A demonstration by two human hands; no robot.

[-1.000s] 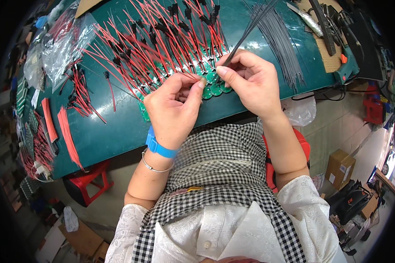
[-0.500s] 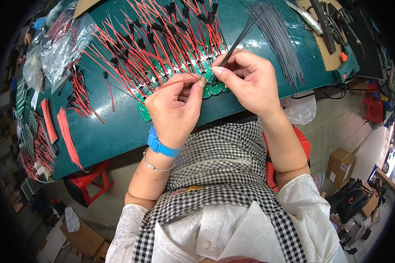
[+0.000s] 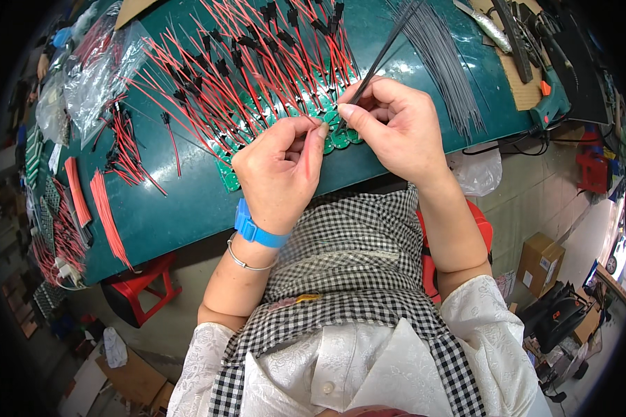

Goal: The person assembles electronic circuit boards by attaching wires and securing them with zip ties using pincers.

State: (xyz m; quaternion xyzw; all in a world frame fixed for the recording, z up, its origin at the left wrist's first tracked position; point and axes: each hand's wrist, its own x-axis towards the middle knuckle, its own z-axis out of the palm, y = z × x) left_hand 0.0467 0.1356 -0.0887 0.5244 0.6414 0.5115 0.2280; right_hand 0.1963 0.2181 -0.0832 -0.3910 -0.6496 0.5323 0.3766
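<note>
A: What are the hands up to?

B: Both sit right at the near end of the green circuit boards [image 3: 341, 139]. The left hand [image 3: 279, 172] pinches a red wire [image 3: 306, 142], the right hand [image 3: 389, 128] is clamped on a black cable tie [image 3: 379, 62], and the fingertips almost touch.

A: And the ties?

B: A loose pile of black cable ties [image 3: 442, 62] lies just right of those boards on the green table [image 3: 174, 201].
</note>
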